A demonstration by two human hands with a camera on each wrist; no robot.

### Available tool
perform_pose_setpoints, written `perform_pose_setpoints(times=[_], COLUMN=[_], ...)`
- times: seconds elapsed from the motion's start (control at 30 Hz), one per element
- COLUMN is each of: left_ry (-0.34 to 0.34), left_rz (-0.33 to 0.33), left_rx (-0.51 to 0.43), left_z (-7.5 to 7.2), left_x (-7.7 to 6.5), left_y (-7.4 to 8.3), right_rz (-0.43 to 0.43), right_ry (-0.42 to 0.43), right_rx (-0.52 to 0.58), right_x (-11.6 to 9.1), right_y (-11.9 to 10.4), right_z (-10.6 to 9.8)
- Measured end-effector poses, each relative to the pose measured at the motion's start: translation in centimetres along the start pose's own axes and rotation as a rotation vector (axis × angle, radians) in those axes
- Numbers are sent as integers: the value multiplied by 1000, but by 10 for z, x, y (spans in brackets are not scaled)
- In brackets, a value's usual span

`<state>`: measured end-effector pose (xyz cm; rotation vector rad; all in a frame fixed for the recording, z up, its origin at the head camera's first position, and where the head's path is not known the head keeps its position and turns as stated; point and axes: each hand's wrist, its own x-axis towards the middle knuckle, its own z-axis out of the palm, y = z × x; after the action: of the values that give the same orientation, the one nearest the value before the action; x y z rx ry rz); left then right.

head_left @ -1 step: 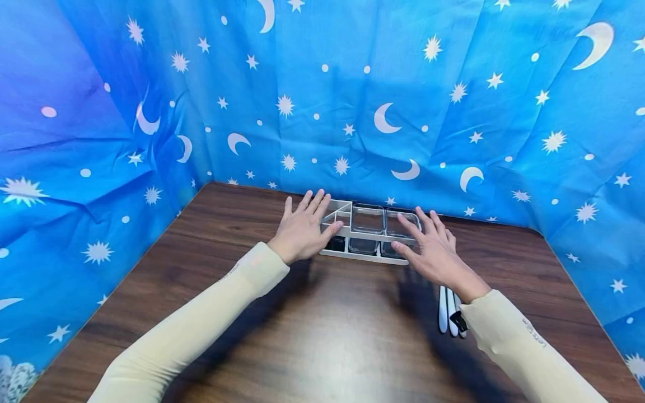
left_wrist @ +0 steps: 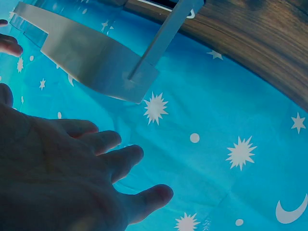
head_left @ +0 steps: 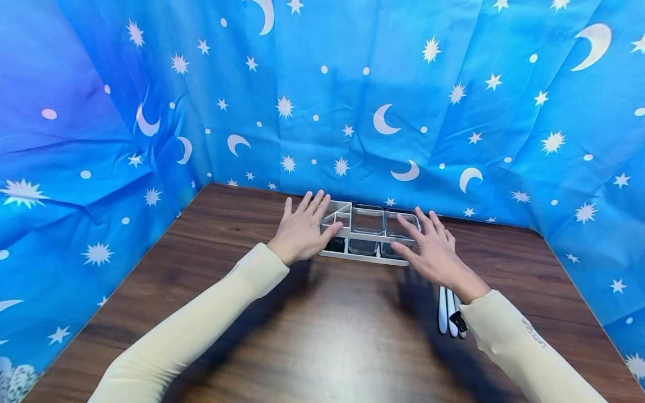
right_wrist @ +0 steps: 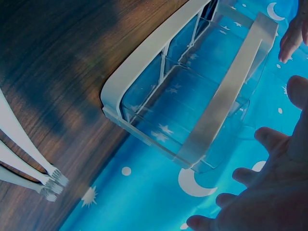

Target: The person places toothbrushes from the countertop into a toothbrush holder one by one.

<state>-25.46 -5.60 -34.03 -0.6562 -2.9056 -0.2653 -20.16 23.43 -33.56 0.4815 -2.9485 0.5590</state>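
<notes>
A two-tier organizer [head_left: 370, 236] with a pale frame and clear bins stands at the back of the table. My left hand [head_left: 299, 228] is spread palm down at its left end. In the left wrist view, a gap shows between these fingers [left_wrist: 127, 161] and the organizer's side panel [left_wrist: 91, 60]. At the right end my right hand [head_left: 430, 246] is held with fingers apart, covering part of a clear bin in the head view. The right wrist view shows the fingers [right_wrist: 245, 175] clear of the rack [right_wrist: 226, 98]. Neither hand holds anything.
Three slim white-handled items [head_left: 443, 313] lie on the dark wood table [head_left: 322, 330], partly under the right wrist; their ends [right_wrist: 57, 180] look toothed or bristled. Blue cloth [head_left: 347, 112] with moons and stars hangs around the back and sides.
</notes>
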Motion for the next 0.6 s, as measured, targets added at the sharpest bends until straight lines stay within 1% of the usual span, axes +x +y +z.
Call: perform_pose_setpoints(times=[0.17, 0.27, 0.4, 0.47, 0.53, 0.6], left_ry=[12, 15, 22, 30, 35, 32], left_rz=[-1, 0, -2, -5, 7, 36], left_rx=[3, 8, 4, -16, -51, -105], left_z=[-1, -1, 0, 1, 2, 3], left_x=[0, 0, 1, 1, 2, 3], left_y=[-2, -2, -3, -4, -8, -14], right_rz=[1, 16, 66, 100, 139, 191], right_ry=[9, 29, 87, 112, 121, 99], right_rx=[1, 23, 49, 56, 63, 78], right_x=[1, 1, -1, -3, -6, -10], right_y=[0, 2, 12, 18, 25, 33], right_z=[-2, -2, -1, -2, -3, -5])
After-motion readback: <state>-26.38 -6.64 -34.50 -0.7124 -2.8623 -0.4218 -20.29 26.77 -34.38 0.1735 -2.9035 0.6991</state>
